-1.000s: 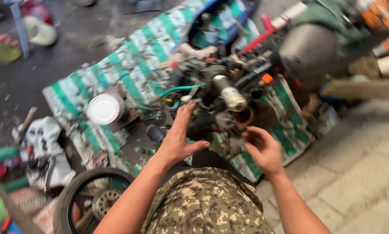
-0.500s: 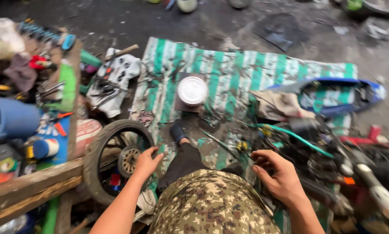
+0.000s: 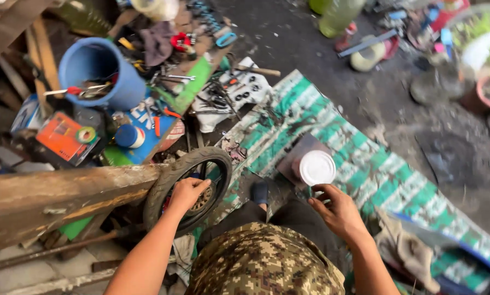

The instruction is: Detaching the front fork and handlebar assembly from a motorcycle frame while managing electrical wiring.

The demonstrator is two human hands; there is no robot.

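My left hand rests on a small black tyre that stands on its wheel beside a weathered wooden plank. My right hand hovers with fingers curled just below a white round lid on a can; whether it touches the can I cannot tell. The can stands on a green and white striped tarp. My knee in camouflage trousers fills the lower middle.
A blue bucket with tools stands at the upper left amid scattered spanners, tape and boxes. A white cloth with tools lies beyond the tyre. Green bottles and a potted plant sit at the back right on dark ground.
The view has swung left, away from the motorbike parts. My left hand has moved onto the tyre, and my right hand has come up close to the white-lidded can.
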